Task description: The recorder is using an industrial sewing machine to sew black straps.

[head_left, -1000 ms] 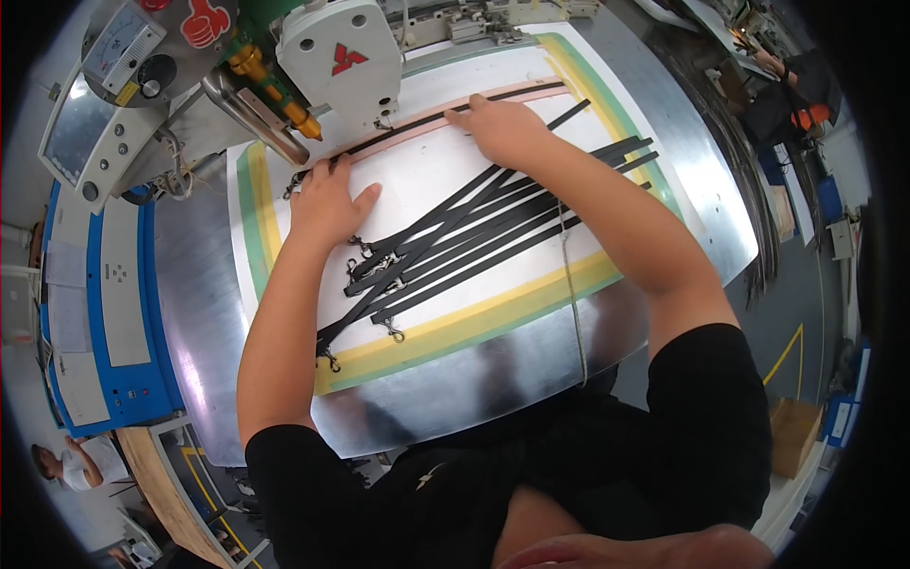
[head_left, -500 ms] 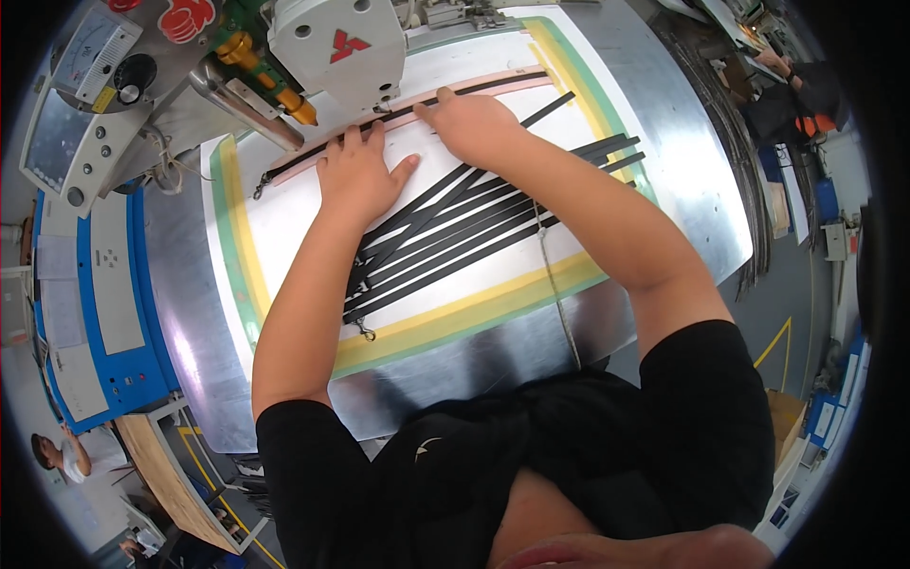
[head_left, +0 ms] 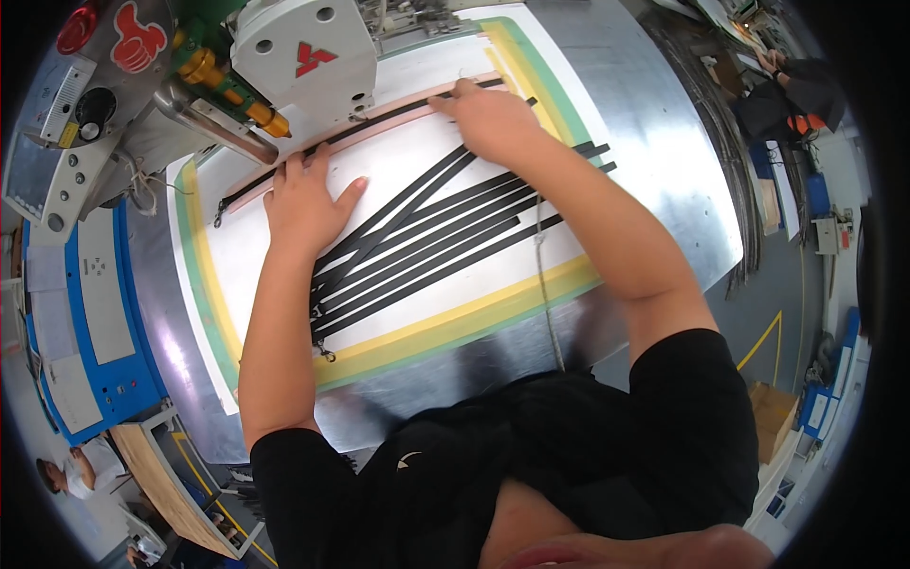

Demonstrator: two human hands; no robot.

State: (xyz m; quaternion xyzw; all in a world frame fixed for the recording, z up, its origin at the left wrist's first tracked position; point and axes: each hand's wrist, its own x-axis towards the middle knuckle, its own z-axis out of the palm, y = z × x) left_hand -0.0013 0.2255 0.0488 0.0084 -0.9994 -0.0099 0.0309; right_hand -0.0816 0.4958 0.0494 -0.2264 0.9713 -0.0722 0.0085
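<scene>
A long black strap (head_left: 408, 112) lies along a pinkish strip (head_left: 379, 133) beneath the sewing machine head (head_left: 303, 57); a metal snap hook (head_left: 220, 216) is at its left end. My left hand (head_left: 311, 204) lies flat with fingers spread, fingertips on the strap's left part and thumb out to the side. Near the strap's right end rests my right hand (head_left: 495, 121), its index fingertip and thumb apart across the strap, other fingers partly hidden. Several more black straps (head_left: 417, 251) lie nearer to me, some crossing, with hooks (head_left: 325, 354) at their left ends.
A white sheet edged with yellow and green tape (head_left: 455, 337) covers part of the metal table (head_left: 654, 104). A cord (head_left: 545, 284) crosses it toward me. At left stand a control panel (head_left: 71, 161) and a blue-and-white cabinet (head_left: 109, 313). Other people are in the background.
My right hand has slid rightward along the strap, closer to its end. My left hand stays on the left part. The whole view has shifted, with the table appearing further left.
</scene>
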